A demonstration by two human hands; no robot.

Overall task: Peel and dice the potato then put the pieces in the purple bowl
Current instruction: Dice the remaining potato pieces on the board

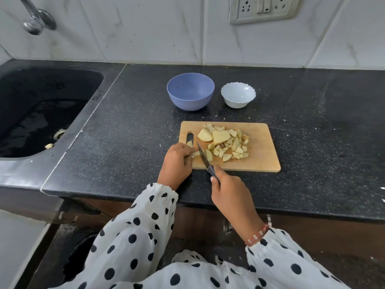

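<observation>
A wooden cutting board (262, 147) lies on the black counter. On it sits a heap of diced potato pieces (235, 146) with two larger peeled chunks (220, 136) at the back. My left hand (177, 161) pinches a potato piece (195, 153) at the board's left end. My right hand (231, 195) grips the black handle of a knife (205, 158), and its blade cuts down beside my left fingertips. The purple bowl (190, 94) stands empty behind the board.
A white scalloped bowl (238, 94) stands to the right of the purple one. A dark sink (41, 113) with a potato scrap in it lies at the left under a tap (36, 19). A wall socket (263, 9) is above. The counter's front edge runs under my wrists.
</observation>
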